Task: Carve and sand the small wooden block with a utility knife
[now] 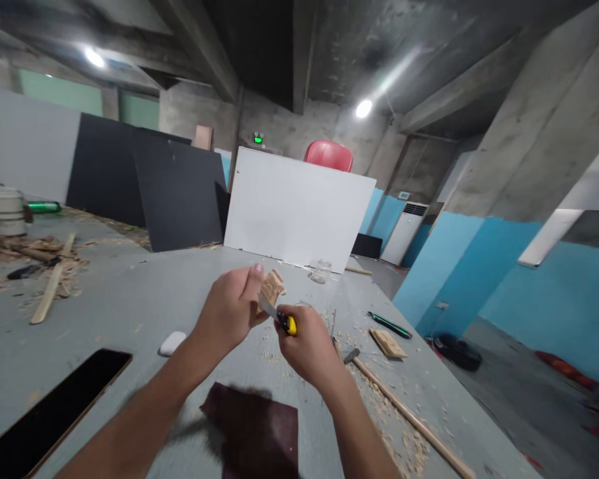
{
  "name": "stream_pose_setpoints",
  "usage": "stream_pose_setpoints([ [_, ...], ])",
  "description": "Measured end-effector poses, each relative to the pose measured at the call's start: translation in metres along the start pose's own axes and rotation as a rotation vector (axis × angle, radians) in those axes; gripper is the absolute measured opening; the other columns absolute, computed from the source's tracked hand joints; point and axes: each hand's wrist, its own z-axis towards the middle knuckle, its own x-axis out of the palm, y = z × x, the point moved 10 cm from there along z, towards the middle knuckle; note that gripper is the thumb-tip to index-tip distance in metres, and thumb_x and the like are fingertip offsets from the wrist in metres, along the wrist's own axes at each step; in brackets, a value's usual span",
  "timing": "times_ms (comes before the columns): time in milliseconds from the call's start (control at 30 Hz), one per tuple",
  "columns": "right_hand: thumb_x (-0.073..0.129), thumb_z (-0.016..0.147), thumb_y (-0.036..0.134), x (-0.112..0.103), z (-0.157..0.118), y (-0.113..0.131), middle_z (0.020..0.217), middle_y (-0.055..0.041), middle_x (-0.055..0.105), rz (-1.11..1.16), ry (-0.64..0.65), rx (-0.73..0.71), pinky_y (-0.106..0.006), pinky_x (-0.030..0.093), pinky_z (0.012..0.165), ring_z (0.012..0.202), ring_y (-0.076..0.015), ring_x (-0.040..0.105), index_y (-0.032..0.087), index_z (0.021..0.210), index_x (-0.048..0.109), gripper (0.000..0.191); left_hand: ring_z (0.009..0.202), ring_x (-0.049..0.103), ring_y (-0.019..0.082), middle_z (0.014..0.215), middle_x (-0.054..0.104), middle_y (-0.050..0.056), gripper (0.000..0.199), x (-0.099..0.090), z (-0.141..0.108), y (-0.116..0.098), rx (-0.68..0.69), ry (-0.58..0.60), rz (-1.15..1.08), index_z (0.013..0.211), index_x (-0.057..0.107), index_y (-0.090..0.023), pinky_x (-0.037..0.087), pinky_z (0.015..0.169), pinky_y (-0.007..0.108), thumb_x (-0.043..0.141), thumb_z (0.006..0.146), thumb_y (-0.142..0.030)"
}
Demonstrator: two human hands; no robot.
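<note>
A small carved wood piece (272,286) is held up above the grey table (180,293). My left hand (229,303) grips it from the left, thumb on top. In my right hand (307,339), fingers wrapped round, is a utility knife (288,324) with a yellow and black handle. Its blade points up and left and meets the lower edge of the wood piece. A dark maroon sheet (259,432) lies on the table below my hands.
A phone (54,412) and a white object (172,343) lie left. To the right are a long-handled hammer (409,412), a carved wood block (388,343), a green-black cutter (390,324) and shavings. A glass jar (322,271) stands before a white board (299,206).
</note>
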Motion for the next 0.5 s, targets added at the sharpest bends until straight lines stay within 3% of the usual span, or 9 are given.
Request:
stream_pose_setpoints([
  [133,0.060,0.076,0.009,-0.002,-0.001,-0.002,0.063,-0.0021,0.059,-0.014,0.014,0.021,-0.030,0.025,0.059,0.059,-0.0160,0.039,0.022,0.065,0.062,0.017,0.050,0.044,0.016,0.053,0.048,0.000,0.055,0.004,-0.005,-0.005,0.032,0.002,0.054,0.060,0.041,-0.023,0.029,0.050,0.030,0.031,0.105,-0.054],
  [367,0.060,0.069,0.007,-0.005,0.003,-0.019,0.063,-0.0025,0.059,-0.065,-0.003,0.090,-0.030,0.023,0.058,0.060,-0.0166,0.042,0.023,0.065,0.062,0.016,0.049,0.044,0.016,0.051,0.050,0.000,0.057,0.022,-0.007,0.004,-0.001,0.084,0.143,0.058,0.044,-0.023,0.029,0.050,0.031,0.029,0.105,-0.052],
  [500,0.059,0.070,0.008,-0.008,0.004,-0.021,0.061,-0.0015,0.057,-0.052,-0.030,0.087,-0.030,0.023,0.058,0.058,-0.0158,0.038,0.023,0.064,0.060,0.016,0.047,0.041,0.014,0.051,0.046,-0.001,0.052,0.034,-0.006,0.009,-0.038,0.112,-0.035,0.060,0.042,-0.023,0.028,0.048,0.030,0.033,0.104,-0.050],
])
